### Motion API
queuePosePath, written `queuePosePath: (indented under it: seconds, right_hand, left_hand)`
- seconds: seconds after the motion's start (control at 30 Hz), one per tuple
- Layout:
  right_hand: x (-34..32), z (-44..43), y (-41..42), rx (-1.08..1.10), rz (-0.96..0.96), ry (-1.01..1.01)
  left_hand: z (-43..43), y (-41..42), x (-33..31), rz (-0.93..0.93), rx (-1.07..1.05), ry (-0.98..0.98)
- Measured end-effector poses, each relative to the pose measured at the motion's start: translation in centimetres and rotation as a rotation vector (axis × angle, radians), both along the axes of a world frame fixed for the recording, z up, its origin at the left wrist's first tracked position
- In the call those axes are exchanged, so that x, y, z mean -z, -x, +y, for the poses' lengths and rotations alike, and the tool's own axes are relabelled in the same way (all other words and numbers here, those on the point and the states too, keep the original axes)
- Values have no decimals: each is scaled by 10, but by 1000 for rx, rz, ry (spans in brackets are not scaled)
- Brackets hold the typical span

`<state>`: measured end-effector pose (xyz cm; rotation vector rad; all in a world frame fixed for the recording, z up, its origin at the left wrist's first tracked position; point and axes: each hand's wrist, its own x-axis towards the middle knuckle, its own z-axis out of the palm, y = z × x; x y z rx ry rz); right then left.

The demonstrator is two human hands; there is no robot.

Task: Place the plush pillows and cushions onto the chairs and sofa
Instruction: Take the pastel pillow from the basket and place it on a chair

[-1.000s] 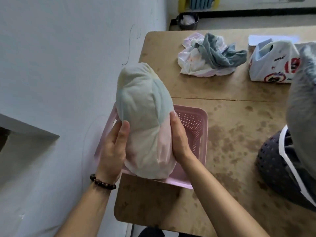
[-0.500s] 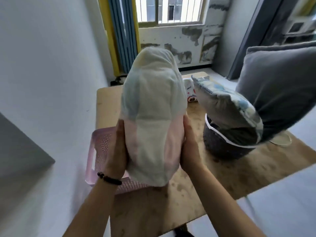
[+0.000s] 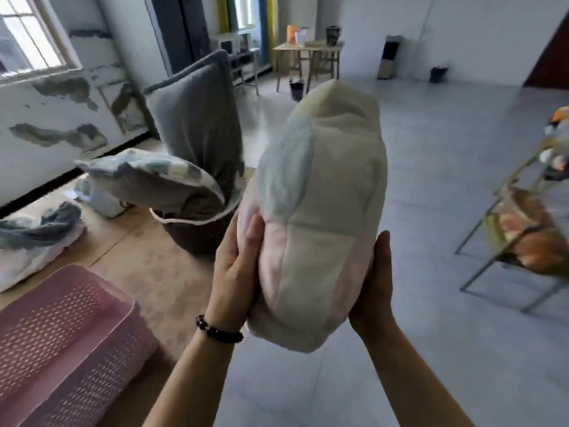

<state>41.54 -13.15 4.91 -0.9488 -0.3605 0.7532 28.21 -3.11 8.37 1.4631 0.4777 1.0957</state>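
A pastel plush pillow (image 3: 320, 217), cream, pale blue and pink, stands on end in mid-air, clamped between my two hands. My left hand (image 3: 235, 269) presses its left side and my right hand (image 3: 374, 282) cups its lower right side. A grey cushion (image 3: 197, 124) and a blue-patterned pillow (image 3: 154, 177) stick out of a dark perforated basket (image 3: 197, 229) on the wooden table (image 3: 147, 260). At the right edge stands a metal-framed chair (image 3: 498, 241) with an orange-toned cushion (image 3: 535, 241) on it.
An empty pink perforated basket (image 3: 61, 340) sits at the table's near left. Crumpled cloths (image 3: 34, 235) lie on the table's far left. Grey tiled floor (image 3: 446, 149) stretches ahead. A small wooden table (image 3: 308, 57) with items stands far back.
I have lifted the pastel pillow out of the pink basket and my view has swung right, from the wall and table toward the open room and the chair.
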Motion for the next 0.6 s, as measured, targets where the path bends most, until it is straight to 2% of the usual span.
queuePosePath:
  seconds: [0.13,0.3,0.4,0.5,0.6]
  right_hand:
    - [5,-99,-65,160,6,3]
    - [19,-244,-148,458,-82,67]
    - [29,-330,-197,543,-24,118]
    - [34,-394,-235,567,-39,125]
    - [31,-461,-280,654,-46,137]
  left_hand:
    - [-79,-91,9,43,250,112]
    - [-198,-211,21,168,437,35]
    - [-276,-283,29,240,561,25]
    - [-335,-338,38,248,645,108]
    - [-402,-394,36,246,763,108]
